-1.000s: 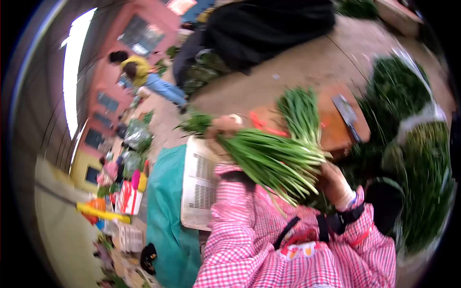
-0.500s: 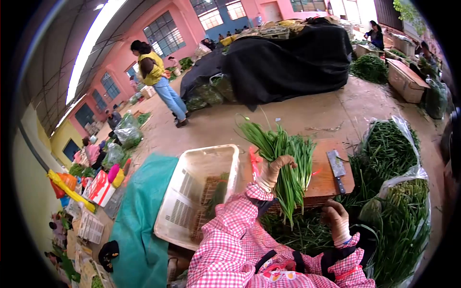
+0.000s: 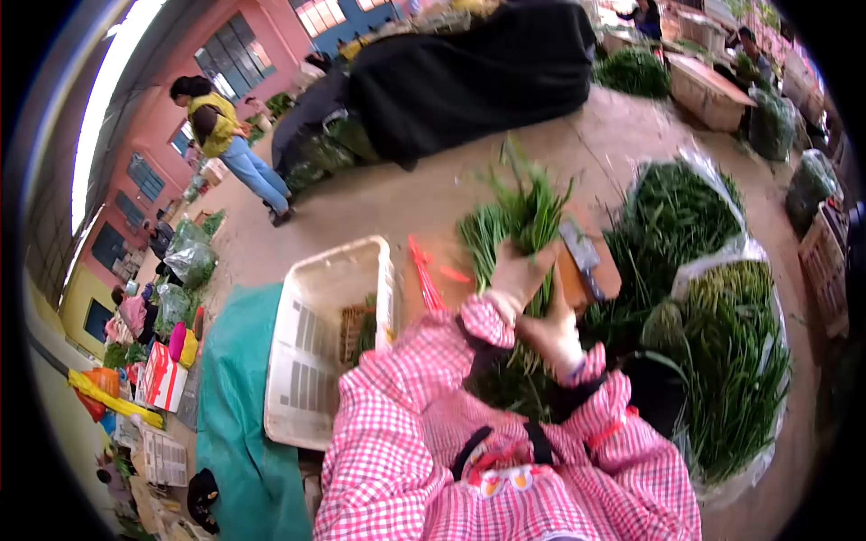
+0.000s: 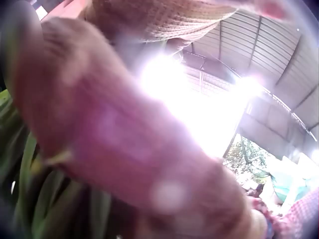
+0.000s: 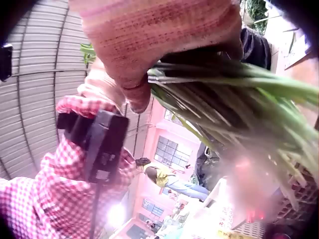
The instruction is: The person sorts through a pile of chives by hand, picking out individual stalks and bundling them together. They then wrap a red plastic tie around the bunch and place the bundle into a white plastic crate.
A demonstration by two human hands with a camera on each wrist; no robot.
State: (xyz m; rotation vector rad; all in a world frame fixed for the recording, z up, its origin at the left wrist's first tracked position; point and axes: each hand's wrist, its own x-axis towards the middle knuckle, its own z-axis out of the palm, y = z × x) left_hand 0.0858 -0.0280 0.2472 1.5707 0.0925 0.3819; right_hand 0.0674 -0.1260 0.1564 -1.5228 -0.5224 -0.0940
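Both hands wear knitted work gloves and meet at one bunch of garlic chives, its long green leaves pointing away from the body in the head view. My left hand grips the bunch around its middle. Just below and to the right, my right hand grips it too; in the right wrist view its glove curls over the green stalks. A second bunch of chives lies on the wooden board, left of the held one. The left wrist view is mostly filled by a blurred glove.
A cleaver lies on the board's right side, red ribbons at its left. White plastic crate stands left, beside a green sheet. Bags of greens stand right. A person in yellow stands beyond, near a black-covered heap.
The chives went from sideways between both hands, to upright in the left hand alone over the board, to both hands together. The right hand came up from beside the board to the bunch.
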